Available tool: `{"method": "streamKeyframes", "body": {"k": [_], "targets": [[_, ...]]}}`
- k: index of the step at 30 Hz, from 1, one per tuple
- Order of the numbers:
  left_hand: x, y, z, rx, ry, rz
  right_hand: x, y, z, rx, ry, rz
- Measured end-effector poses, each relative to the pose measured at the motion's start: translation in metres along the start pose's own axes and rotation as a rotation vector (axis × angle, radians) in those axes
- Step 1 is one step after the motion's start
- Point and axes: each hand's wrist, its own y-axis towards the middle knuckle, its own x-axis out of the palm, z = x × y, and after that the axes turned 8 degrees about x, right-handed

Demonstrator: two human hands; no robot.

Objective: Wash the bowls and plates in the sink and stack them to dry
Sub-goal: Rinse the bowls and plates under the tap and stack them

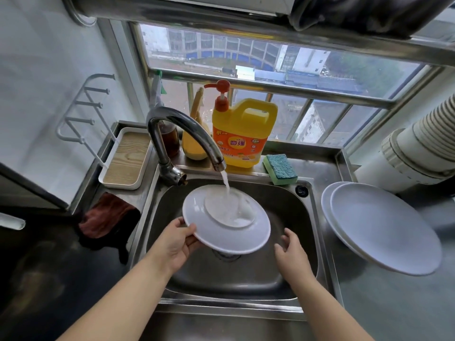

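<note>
A white plate [258, 228] is held upside down over the steel sink [290, 210], its underside under running water from the faucet [177, 126]. My left hand [176, 244] grips the plate's left rim, thumb on top and fingers beneath. My right hand [291, 254] hovers just right of the plate with relaxed fingers, not touching it and holding nothing. Two white plates [384, 227] lie stacked on the counter to the right of the sink.
A yellow detergent pump bottle [242, 134] and a green-blue sponge [280, 169] stand behind the sink. A wood-bottomed tray with a white rack [125, 158] sits at the left, with a brown cloth [108, 215] below it. A white corrugated duct [418, 146] rises at the right.
</note>
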Motion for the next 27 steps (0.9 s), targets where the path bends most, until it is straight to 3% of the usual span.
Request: {"method": "streamKeyframes", "body": {"k": [3,7,15,27], "targets": [[-0.003,-0.003,-0.001,0.028,0.008,-0.033,0.014,0.002,-0.005,0.305,0.423,-0.194],[0.0,-0.007,-0.006,0.077,0.025,-0.084,0.02,-0.004,-0.015,0.485,0.759,-0.301],[0.019,-0.018,-0.01,0.134,0.059,-0.167,0.028,-0.015,-0.016,0.545,0.952,-0.358],[0.031,-0.031,-0.02,0.115,0.108,-0.297,0.034,0.009,-0.009,0.623,1.236,-0.204]]}}
